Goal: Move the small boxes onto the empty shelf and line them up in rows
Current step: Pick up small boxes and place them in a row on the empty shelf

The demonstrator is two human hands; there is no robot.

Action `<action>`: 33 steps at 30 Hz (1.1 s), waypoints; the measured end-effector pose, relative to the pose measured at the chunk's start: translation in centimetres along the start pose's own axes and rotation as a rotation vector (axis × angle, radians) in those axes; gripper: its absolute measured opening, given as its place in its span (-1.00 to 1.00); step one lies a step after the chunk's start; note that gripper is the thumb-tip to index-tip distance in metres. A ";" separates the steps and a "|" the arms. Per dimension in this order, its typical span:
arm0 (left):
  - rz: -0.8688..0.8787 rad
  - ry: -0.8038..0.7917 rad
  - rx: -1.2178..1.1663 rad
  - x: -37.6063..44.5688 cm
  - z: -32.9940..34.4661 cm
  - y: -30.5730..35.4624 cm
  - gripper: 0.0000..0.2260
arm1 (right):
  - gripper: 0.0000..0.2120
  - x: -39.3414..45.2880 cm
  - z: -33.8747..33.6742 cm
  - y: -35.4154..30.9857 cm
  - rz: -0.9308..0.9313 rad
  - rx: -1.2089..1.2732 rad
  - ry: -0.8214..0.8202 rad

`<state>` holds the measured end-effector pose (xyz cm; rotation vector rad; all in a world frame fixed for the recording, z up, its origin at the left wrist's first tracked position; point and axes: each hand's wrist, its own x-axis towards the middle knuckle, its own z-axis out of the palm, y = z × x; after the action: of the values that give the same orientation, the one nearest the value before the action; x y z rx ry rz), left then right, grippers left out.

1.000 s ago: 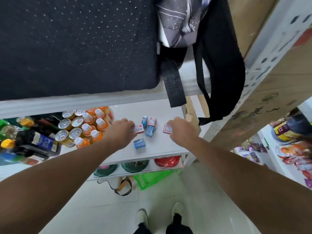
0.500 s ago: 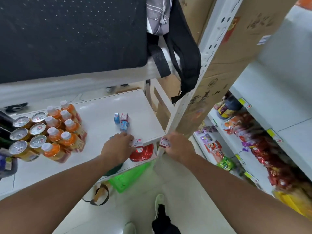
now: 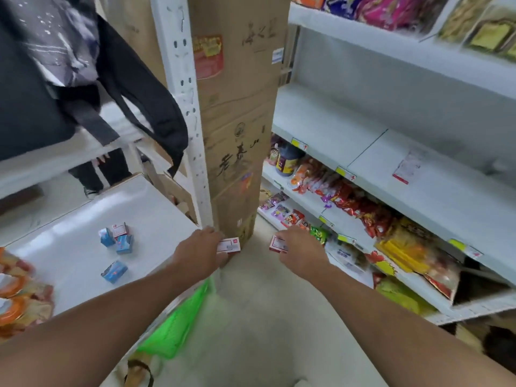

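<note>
- Two hands are out in front, over the floor between two shelf units.
- The left hand (image 3: 199, 248) pinches one small red-and-white box (image 3: 229, 244) at its fingertips, just beside the foot of a tall cardboard carton (image 3: 237, 113).
- The right hand (image 3: 300, 250) pinches a second red-and-white box (image 3: 278, 244) the same way; the two boxes are near each other but apart.
- Four small boxes lie on the white shelf (image 3: 83, 219) at left: three blue boxes (image 3: 114, 271) and one red-and-white one (image 3: 119, 229); three huddle together, the fourth blue one sits apart, nearer the front edge.
- The empty shelf (image 3: 349, 127) on the right carries one lone white packet (image 3: 405, 169) with a red edge.
- Below it, two shelves hold many snack packets (image 3: 363, 202), too blurred to count.
</note>
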<state>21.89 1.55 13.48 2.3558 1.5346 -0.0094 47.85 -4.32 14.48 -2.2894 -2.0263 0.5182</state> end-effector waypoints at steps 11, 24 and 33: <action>0.231 -0.078 0.141 10.1 0.3 19.0 -0.74 | -0.56 -4.2 -3.8 17.2 0.230 0.138 0.119; 0.381 -0.120 0.225 17.7 4.0 36.5 -0.60 | -0.59 -5.9 -4.6 33.3 0.345 0.197 0.148; 0.507 -0.139 0.171 25.2 5.5 41.3 -0.56 | -0.54 -3.5 -5.1 37.4 0.478 0.209 0.141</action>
<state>70.24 7.35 14.74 2.7473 0.8727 -0.1872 84.71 -12.22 10.74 -2.5849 -1.2896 0.5372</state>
